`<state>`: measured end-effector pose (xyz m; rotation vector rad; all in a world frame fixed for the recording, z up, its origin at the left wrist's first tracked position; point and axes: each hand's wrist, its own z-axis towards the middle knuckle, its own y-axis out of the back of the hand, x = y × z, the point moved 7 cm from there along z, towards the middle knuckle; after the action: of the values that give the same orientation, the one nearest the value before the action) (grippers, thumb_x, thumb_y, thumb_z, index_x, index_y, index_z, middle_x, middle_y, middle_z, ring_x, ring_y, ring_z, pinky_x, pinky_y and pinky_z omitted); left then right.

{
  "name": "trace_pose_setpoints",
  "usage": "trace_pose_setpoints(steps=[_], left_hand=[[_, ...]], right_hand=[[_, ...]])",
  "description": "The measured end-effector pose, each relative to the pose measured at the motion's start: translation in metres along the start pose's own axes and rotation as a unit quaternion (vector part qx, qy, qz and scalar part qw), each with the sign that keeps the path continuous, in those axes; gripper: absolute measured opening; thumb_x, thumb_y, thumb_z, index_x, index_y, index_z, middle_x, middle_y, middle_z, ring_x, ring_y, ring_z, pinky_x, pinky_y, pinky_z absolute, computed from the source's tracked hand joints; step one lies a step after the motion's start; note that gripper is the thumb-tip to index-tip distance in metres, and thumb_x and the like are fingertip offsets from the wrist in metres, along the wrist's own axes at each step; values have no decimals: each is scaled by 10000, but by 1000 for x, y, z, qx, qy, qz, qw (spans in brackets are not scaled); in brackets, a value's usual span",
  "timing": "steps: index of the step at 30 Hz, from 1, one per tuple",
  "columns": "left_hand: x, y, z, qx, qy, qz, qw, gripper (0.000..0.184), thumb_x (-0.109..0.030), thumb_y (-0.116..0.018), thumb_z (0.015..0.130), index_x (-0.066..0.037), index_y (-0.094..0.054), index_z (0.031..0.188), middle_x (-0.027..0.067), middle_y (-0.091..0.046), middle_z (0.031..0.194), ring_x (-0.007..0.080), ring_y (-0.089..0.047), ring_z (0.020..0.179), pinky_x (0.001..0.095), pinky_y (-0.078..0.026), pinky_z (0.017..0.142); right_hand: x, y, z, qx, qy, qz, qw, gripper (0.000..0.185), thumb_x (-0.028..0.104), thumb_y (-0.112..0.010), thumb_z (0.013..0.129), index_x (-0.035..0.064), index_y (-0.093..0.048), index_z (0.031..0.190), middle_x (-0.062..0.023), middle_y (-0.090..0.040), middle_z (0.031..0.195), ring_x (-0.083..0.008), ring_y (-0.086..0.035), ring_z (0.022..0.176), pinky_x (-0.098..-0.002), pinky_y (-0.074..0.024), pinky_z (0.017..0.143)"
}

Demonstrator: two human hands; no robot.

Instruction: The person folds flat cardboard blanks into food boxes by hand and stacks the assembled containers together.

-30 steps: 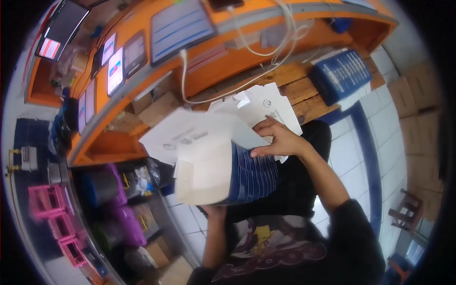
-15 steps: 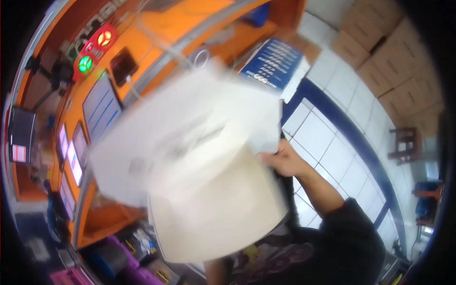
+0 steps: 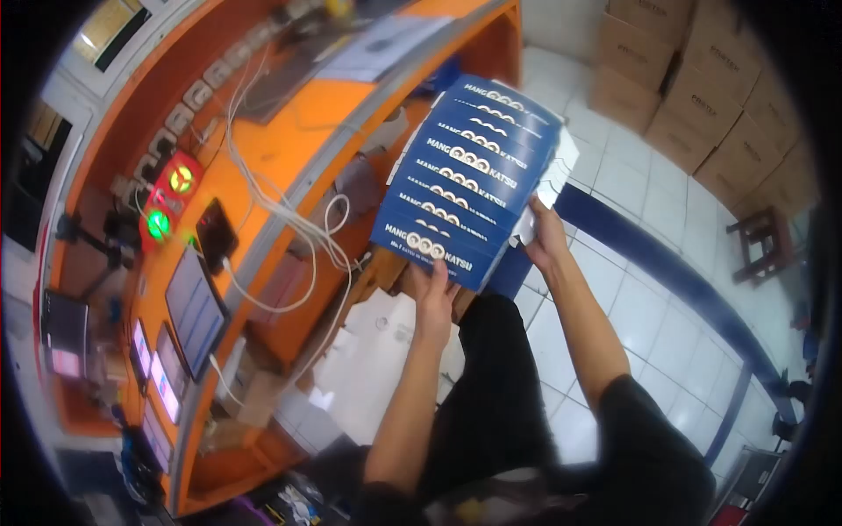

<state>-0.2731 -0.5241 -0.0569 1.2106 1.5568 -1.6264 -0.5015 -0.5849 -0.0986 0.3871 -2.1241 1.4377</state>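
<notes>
A stack of overlapping blue printed cartons (image 3: 474, 180) lies between my two hands in front of the orange counter. My left hand (image 3: 431, 298) grips its near edge, fingers on the printed face. On the right side, my right hand (image 3: 545, 235) is closed on the stack's edge, by the white flaps (image 3: 558, 180). Pale, flat cardboard sheets (image 3: 373, 351) lie lower down, left of my knee and partly behind my left forearm.
Tablets and phones (image 3: 195, 302) with white cables (image 3: 281, 210) line the orange counter (image 3: 289, 114). Brown boxes (image 3: 702, 114) are stacked at the upper right, near a small brown stool (image 3: 761, 245). White tiles with a blue stripe cover the floor.
The pale sheet and carton have left my hands' front view; both hands now hold the blue stack, which rested on the wooden bench before. The view has turned right.
</notes>
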Motion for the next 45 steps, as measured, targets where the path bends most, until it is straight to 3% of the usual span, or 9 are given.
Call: trace_pose_setpoints(steps=[4, 9, 12, 14, 20, 31, 34, 38, 45], left_hand=[[13, 15, 15, -48, 80, 62, 994, 945, -562, -625, 971, -169, -80, 1636, 127, -364, 1568, 331, -472, 1348, 510, -357, 1116], [10, 13, 9, -70, 178, 154, 969, 1026, -584, -688, 919, -139, -96, 1630, 179, -347, 1591, 410, -477, 1367, 531, -418, 1079], [35, 34, 45, -69, 67, 164, 982, 1022, -505, -680, 954, -108, -39, 1644, 229, -312, 1604, 386, -444, 1398, 540, -390, 1111], [-27, 10, 13, -78, -97, 247, 961, 1038, -419, -671, 984, 10, 25, 1623, 268, -218, 1642, 418, -258, 1504, 485, -234, 1224], [12, 29, 62, -141, -93, 437, 884, 1120, -382, -692, 961, 103, 112, 1572, 339, -56, 1644, 394, -175, 1530, 396, -205, 1235], [29, 8, 74, -214, -37, 292, 931, 1067, -336, -620, 995, 129, 175, 1534, 431, -78, 1567, 507, -167, 1494, 482, -180, 1241], [21, 12, 60, -203, -49, 292, 933, 1034, -357, -626, 999, 93, 106, 1575, 343, -92, 1636, 417, -266, 1495, 421, -241, 1231], [18, 53, -8, -206, 5, 245, 947, 990, -517, -555, 1023, 72, -7, 1601, 281, -16, 1686, 378, -182, 1547, 402, -133, 1263], [45, 141, -157, -263, 82, 194, 941, 797, -407, -540, 1058, -115, -92, 1649, 204, -172, 1672, 336, -356, 1479, 483, -340, 1172]], right_hand=[[-27, 29, 21, -38, 22, -44, 998, 306, 253, -551, 1060, 21, -572, 1258, -136, -686, 1138, -266, -690, 1011, -440, -586, 884], [-3, 71, 0, -219, -66, -443, 867, 488, 393, -662, 975, -26, -596, 1215, -193, -698, 1067, -316, -688, 972, -462, -547, 834], [52, 33, -21, -297, 376, -590, 650, 530, 370, -698, 936, -3, -583, 1295, -250, -629, 1251, -382, -636, 1125, -455, -507, 928], [78, -94, -78, -85, 528, -699, 474, 519, 385, -698, 930, 84, -603, 1341, -213, -606, 1338, -390, -585, 1198, -493, -453, 1008], [-3, -104, 53, 32, 294, -903, 312, 715, 768, -298, 971, 389, -394, 1571, -145, -289, 1669, -378, -221, 1553, -645, -94, 1225], [-6, -103, 60, 51, 276, -901, 332, 688, 732, -328, 986, 374, -402, 1570, -155, -277, 1672, -368, -194, 1563, -649, -86, 1221], [15, -113, 37, 65, 376, -800, 463, 579, 587, -496, 994, 281, -545, 1483, -178, -365, 1625, -373, -261, 1539, -669, -109, 1210], [-3, -136, -85, 94, 432, -809, 386, 441, 461, -645, 941, 192, -691, 1287, -166, -505, 1496, -374, -392, 1447, -693, -121, 1195], [-53, -123, -110, 97, 430, -820, 365, 516, 515, -643, 929, 93, -694, 1222, -124, -594, 1368, -367, -483, 1324, -702, -143, 1181]])
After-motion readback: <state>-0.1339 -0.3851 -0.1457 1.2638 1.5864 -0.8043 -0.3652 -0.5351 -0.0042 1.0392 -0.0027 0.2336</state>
